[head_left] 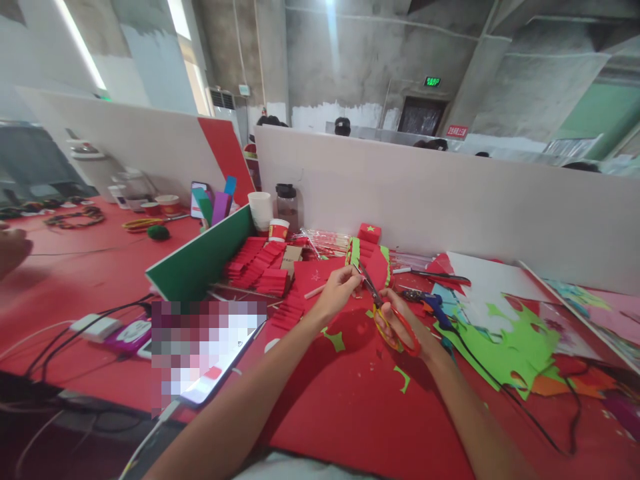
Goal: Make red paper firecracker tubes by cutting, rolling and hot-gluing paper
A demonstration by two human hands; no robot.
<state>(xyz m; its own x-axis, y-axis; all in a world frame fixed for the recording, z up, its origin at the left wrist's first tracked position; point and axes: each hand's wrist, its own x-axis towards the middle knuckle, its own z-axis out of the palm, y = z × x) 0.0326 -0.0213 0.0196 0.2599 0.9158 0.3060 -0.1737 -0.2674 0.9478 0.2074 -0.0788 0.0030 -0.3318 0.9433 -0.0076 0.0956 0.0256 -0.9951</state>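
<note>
Red paper [373,261] in left hand [339,291] — scissors [374,293] in right hand [407,327]

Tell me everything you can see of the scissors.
The scissors have dark metal blades and looped plastic handles, red with yellow inside. The right hand holds them, fingers through the loops, above the red table. The blades look nearly closed and point up and away toward the left hand, which seems to pinch a piece of red paper by their tips.
</note>
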